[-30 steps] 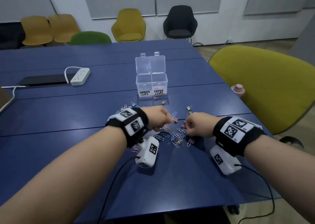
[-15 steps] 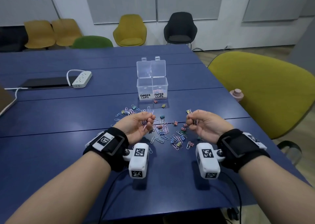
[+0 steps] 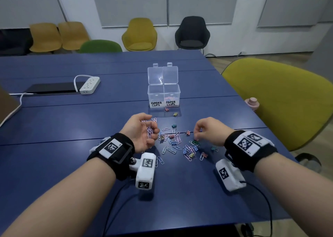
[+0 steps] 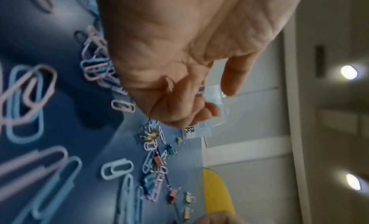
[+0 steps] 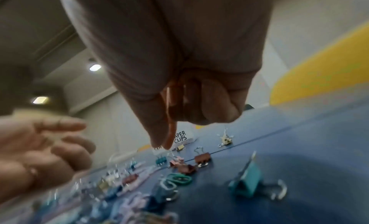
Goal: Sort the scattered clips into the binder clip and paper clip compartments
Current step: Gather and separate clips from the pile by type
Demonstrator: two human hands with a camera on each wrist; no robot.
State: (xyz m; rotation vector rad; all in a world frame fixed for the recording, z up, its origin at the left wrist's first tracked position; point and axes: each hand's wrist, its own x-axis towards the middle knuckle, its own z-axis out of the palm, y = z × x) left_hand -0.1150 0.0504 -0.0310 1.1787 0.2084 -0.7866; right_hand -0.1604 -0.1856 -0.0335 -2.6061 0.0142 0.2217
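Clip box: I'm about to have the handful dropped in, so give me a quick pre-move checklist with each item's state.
1. Clip box lids open: ok.
2. Labels readable, paper clips compartment on the right: ok.
3. Left hand holds a bunch of paper clips: ok.
4. Bunch free of binder clips: cannot tell.
5. Right hand holding a clip: cannot tell.
6. Two binder clips lie just before the box, off the path above: ok.

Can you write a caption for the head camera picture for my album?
Left hand holds pastel paper clips, right hand reaches into scattered clips before the clear labelled plastic box.
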